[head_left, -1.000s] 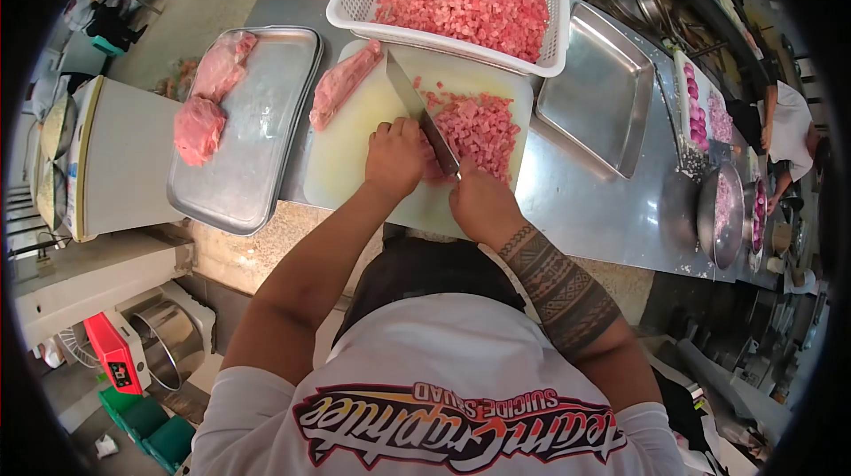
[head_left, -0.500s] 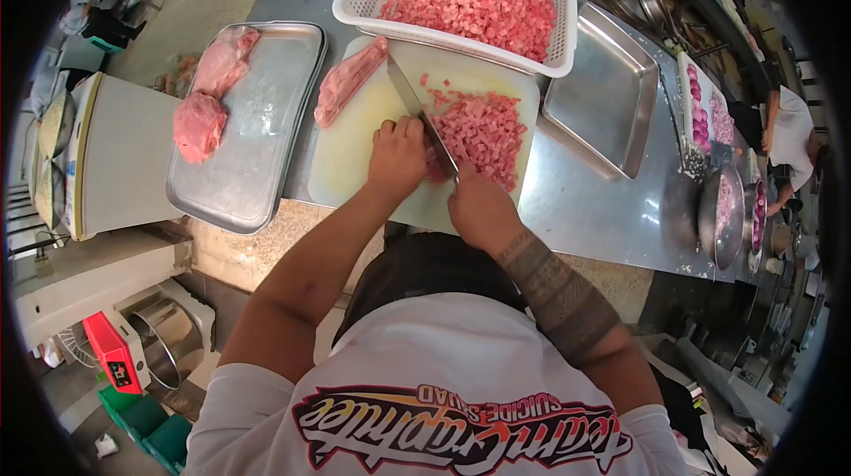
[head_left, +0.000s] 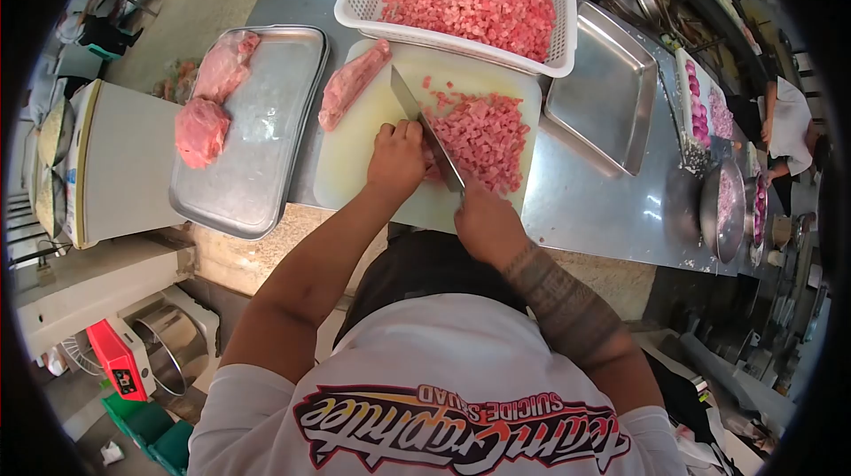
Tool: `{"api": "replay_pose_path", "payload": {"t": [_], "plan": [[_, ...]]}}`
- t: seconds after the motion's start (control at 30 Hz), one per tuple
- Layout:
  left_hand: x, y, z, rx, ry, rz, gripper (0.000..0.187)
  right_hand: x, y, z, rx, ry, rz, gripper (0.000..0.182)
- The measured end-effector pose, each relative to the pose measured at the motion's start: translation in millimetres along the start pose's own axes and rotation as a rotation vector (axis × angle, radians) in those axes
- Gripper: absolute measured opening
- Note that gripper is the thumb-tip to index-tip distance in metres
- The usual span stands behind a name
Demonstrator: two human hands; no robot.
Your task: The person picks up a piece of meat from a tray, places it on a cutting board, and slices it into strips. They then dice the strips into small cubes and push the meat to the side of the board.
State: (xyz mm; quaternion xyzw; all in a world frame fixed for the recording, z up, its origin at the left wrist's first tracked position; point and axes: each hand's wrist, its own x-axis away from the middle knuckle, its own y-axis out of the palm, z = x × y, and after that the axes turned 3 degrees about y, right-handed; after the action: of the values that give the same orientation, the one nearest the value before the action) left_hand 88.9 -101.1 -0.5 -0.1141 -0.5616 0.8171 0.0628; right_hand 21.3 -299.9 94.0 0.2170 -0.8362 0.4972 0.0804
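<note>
Right hand (head_left: 489, 221): fingers wrapped firmly round the handle of a kitchen knife (head_left: 409, 105); most of the handle is hidden in the grip. Blade slants across the pale cutting board (head_left: 347, 166), tip directed away from the person and to the left.

Left hand (head_left: 397, 159): fingers bent and held close together, knuckles just beside the left face of the blade. Whether they pinch meat underneath: cannot tell, the hand covers that spot.

Diced meat (head_left: 486, 135): loose heap on the board to the right of the blade, just beyond the right fingers; the blade lies between most of it and the left fingers. A few stray cubes lie at the heap's far side. Meat strip (head_left: 355, 86): along the board's left edge near the far corner, apart from the left fingers, its far end near the knife tip.

Surroundings on the steel tabletop (head_left: 603, 219): white perforated basket (head_left: 351, 8) at the board's far side, heaped with meat cubes (head_left: 470, 6). To the left, a metal tray (head_left: 257, 188) with two meat chunks (head_left: 201, 133), touching each other. To the right, a rectangular steel pan (head_left: 603, 86); farther right, purple onions (head_left: 697, 108) and a co-worker in a white shirt (head_left: 792, 126).
</note>
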Motion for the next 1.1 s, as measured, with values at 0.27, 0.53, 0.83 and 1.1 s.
{"api": "replay_pose_path", "payload": {"t": [0.27,0.53,0.83,1.1], "plan": [[-1,-15,-11,-0.030,0.066,-0.108,0.038,-10,-8,2,0.024,0.057,0.070,0.037],[5,-3,-10,0.087,0.074,0.074,0.029,53,-59,-40,0.061,0.127,-0.141,0.036],[2,-3,-20,0.056,0.142,0.061,0.025,-33,10,-16,-0.087,0.089,0.111,0.033],[5,-14,-17,0.147,0.066,0.042,0.025,36,-26,-45,0.027,0.216,0.013,0.026]]}}
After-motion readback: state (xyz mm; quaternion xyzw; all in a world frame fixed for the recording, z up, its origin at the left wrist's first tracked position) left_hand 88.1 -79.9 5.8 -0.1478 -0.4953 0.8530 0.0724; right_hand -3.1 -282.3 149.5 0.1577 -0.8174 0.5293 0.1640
